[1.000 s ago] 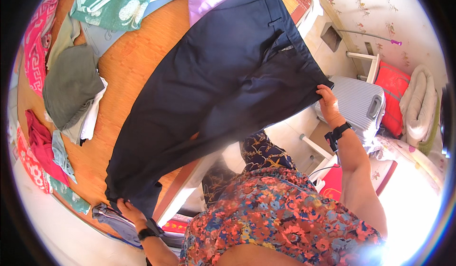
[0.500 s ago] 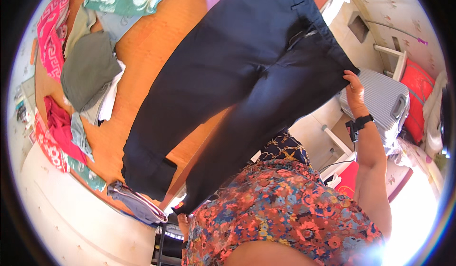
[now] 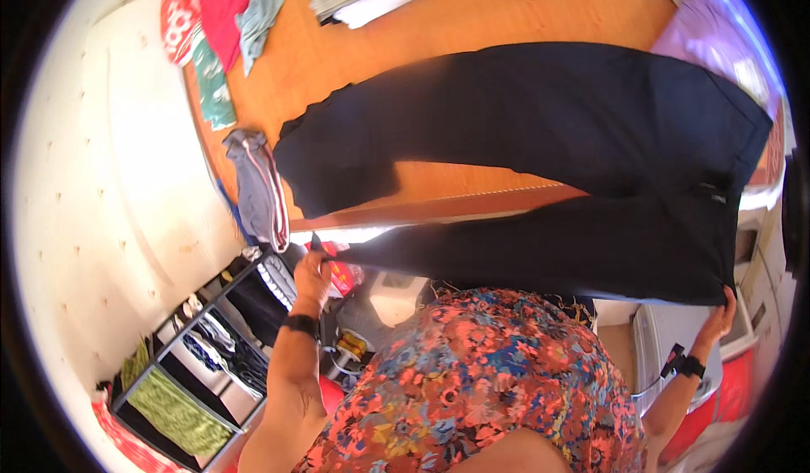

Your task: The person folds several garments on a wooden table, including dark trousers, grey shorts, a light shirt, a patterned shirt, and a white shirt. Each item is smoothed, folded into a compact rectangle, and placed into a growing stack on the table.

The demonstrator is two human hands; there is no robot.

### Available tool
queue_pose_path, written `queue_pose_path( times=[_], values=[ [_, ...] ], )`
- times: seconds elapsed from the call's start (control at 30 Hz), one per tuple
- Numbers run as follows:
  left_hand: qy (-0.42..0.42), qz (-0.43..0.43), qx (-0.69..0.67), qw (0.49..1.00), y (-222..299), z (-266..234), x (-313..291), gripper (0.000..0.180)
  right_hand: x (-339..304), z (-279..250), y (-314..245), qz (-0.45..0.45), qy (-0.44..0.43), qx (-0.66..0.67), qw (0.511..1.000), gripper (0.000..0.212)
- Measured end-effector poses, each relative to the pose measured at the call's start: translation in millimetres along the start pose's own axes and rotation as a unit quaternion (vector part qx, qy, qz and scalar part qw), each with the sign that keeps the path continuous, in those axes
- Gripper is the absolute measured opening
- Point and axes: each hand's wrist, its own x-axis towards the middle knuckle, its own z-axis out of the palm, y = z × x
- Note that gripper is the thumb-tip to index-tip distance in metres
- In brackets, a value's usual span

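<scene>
Head-cam angle: looking down past the chest at a table

So this one's a wide fisheye worn on the person's head, left one of a side-by-side pair, aimed steeply down and a bit forward. Closest to the lens is the multicoloured floral cloth top, hogging the lower middle. The bare left hand and bare right hand sit farther out, one toward each side. Past them is the orange-brown wooden table: the surface's near edge crosses mid-frame, its left edge bows, and the far side runs out of frame up top. Pale spotted wall on the far left, black rim around the lot.
</scene>
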Motion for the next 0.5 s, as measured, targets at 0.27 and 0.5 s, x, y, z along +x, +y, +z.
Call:
queue_pose_path(
  times=[0.27,0.5],
  values=[
    [0.033,-0.032,0.044,0.998,16,-28,157,0.017,145,-16,-61,0.022,-0.042,0.053,0.997,0.032],
    [0.094,0.013,0.040,0.995,32,-11,269,0.022,251,37,-115,-0.121,-0.072,-0.082,0.987,0.034]
  ],
)
